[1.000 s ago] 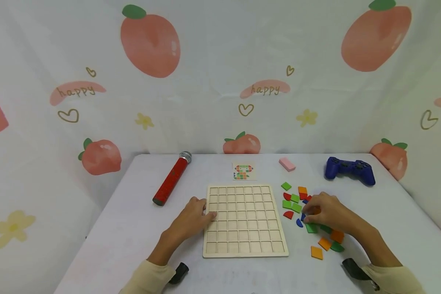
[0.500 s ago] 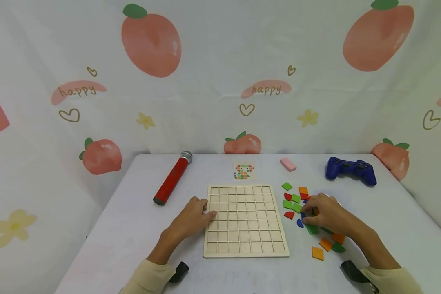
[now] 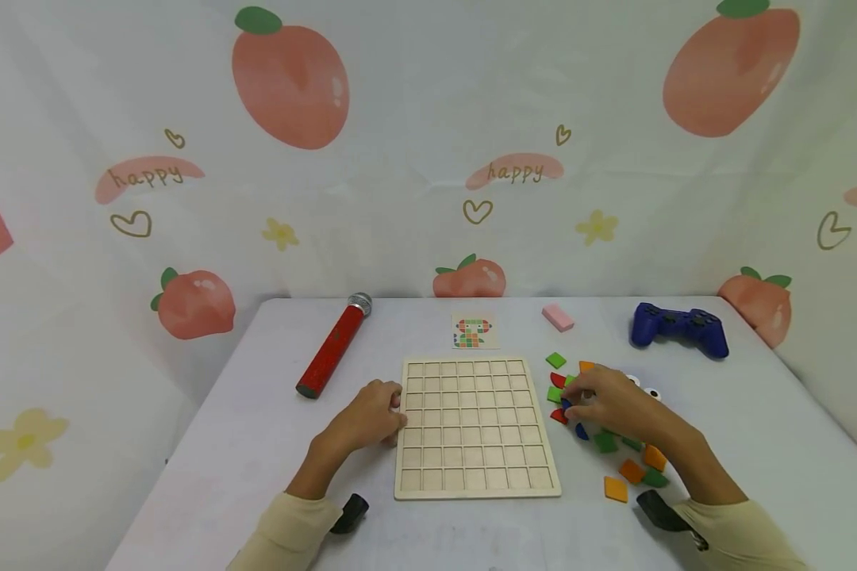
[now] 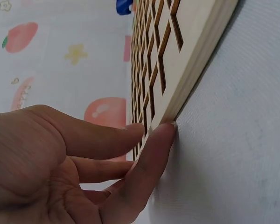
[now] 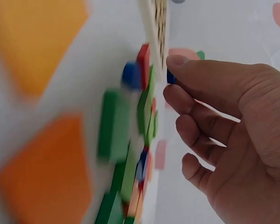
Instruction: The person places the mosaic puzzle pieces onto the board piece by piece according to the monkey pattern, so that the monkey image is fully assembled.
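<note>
My right hand (image 3: 607,399) pinches a small blue puzzle tile (image 5: 171,77) between thumb and forefinger, over the left part of a scatter of coloured tiles. Below it in the head view lie a red tile (image 3: 559,415) and a blue rounded tile (image 3: 582,431). A square wooden grid board (image 3: 476,428) lies flat in the middle of the table, its cells bare. At its left edge rests my left hand (image 3: 371,414), fingers bent loosely. In the left wrist view the thumb and a finger meet right at the board's rim (image 4: 196,65).
Behind the board lies a picture card (image 3: 474,331). A red microphone (image 3: 334,346) lies back left, a pink block (image 3: 558,317) and a blue game controller (image 3: 678,329) back right. Orange (image 3: 616,488) and green tiles (image 3: 605,441) and round eye pieces (image 3: 652,393) lie around my right hand.
My right hand has moved left and slightly back from the tile pile with the blue tile in its fingers, uncovering the eye pieces. My left thumb has drawn back from the board's surface to its edge.
</note>
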Action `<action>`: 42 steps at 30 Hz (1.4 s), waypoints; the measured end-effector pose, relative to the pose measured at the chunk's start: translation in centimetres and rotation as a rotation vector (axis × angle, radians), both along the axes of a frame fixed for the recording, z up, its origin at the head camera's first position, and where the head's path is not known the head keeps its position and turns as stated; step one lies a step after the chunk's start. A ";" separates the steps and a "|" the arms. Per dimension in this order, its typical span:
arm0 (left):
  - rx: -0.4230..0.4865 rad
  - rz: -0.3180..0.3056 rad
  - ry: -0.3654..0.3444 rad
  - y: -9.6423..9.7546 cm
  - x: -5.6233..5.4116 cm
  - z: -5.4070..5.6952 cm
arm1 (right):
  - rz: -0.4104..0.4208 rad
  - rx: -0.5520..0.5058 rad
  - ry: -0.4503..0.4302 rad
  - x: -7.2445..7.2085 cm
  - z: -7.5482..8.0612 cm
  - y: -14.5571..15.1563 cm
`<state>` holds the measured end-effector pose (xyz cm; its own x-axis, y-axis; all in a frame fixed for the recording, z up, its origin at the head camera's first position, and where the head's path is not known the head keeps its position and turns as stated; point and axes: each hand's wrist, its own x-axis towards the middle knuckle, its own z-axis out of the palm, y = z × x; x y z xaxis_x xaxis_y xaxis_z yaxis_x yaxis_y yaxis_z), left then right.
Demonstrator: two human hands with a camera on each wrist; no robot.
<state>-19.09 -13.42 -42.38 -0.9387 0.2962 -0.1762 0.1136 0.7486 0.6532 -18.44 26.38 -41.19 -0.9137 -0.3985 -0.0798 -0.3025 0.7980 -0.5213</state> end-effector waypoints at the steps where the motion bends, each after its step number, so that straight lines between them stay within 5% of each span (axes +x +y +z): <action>1: 0.006 -0.001 -0.005 0.0 0.0 0.0 | 0.009 -0.001 0.010 -0.2 0.0 -0.3; 7: 0.027 0.000 -0.025 -0.1 0.1 0.0 | 0.050 -0.019 0.042 -1.5 -0.3 -2.3; 15: 0.022 0.003 -0.037 -0.3 0.3 0.4 | -0.010 -0.062 -0.034 -2.4 -0.8 -4.5; 42: 0.053 0.001 -0.038 -0.3 0.6 0.2 | -0.055 -0.115 -0.038 -2.2 -1.6 -6.3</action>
<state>-18.47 -13.76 -42.15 -0.9319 0.3053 -0.1959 0.0875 0.7132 0.6955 -20.60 20.04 -42.75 -0.9317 -0.3560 -0.0718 -0.2377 0.7471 -0.6207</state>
